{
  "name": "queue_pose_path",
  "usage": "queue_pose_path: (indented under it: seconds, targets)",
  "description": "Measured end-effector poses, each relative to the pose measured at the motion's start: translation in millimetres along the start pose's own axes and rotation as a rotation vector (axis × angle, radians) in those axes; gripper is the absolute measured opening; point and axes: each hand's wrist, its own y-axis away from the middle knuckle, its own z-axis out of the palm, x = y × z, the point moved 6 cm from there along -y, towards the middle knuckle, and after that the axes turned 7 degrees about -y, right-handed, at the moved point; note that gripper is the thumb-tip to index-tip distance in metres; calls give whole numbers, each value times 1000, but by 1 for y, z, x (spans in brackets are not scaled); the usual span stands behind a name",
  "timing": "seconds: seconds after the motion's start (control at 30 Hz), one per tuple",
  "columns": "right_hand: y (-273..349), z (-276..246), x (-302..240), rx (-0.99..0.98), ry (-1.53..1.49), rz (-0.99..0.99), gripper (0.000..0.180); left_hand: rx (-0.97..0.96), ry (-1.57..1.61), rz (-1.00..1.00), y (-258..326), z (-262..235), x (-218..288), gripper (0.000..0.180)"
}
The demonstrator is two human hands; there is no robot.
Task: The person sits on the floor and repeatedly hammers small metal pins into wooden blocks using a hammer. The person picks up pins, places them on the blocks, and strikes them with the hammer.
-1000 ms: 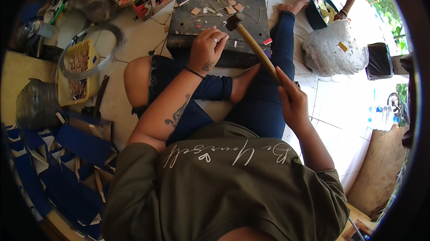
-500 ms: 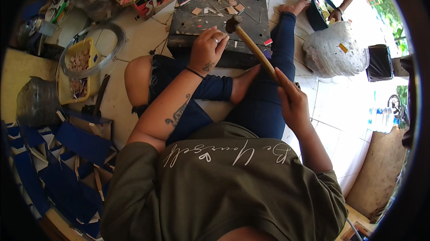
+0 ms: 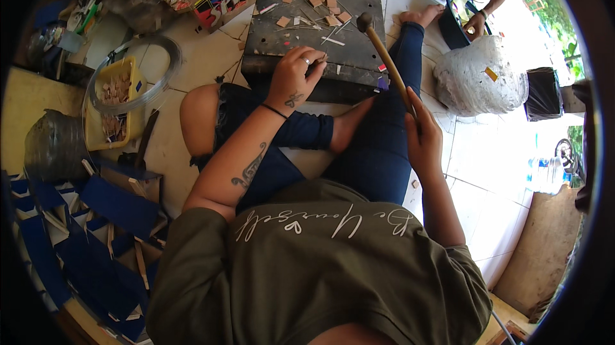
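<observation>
My right hand (image 3: pixel 424 130) grips the wooden handle of a hammer (image 3: pixel 393 66). Its dark metal head is raised over the right side of a low black box (image 3: pixel 269 41). Near that box's front edge, my left hand (image 3: pixel 295 79) is closed, thumb and fingertips pinched together. A small brownish bit shows at the fingertips, too small to name. Several small square wood pieces (image 3: pixel 317 0) lie loosely on the far part of the box. Thin pale sticks and coloured scraps are strewn among them.
A yellow basket (image 3: pixel 131 121) of wood pieces and a wire coil (image 3: pixel 173 66) stand left. Blue panels (image 3: pixel 118 204) pile up at lower left. A wrapped bundle (image 3: pixel 480 79) sits right. Beyond it, another person's hand (image 3: pixel 475 24) reaches into a dark tub (image 3: pixel 453 34).
The hammer head has swung right and away from my left hand. My left hand has come slightly nearer to me, still pinched.
</observation>
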Motion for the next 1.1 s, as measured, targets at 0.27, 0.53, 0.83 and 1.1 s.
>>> queue_pose_path:
  seconds: [0.27, 0.53, 0.83, 1.1]
  targets:
    - [-8, 35, 43, 4, 308, 58, 42, -49, 695, -486, -7, -11, -38, 13]
    - [-35, 14, 31, 158, 294, -87, 48, 195, 526, -596, 13, -119, -129, 20]
    - [-92, 31, 4, 72, 113, -164, 39, 1150, 545, -1047, 99, -384, -347, 33]
    - [-175, 121, -38, -206, 295, -425, 22, 151, 318, -595, -21, -158, -198, 40]
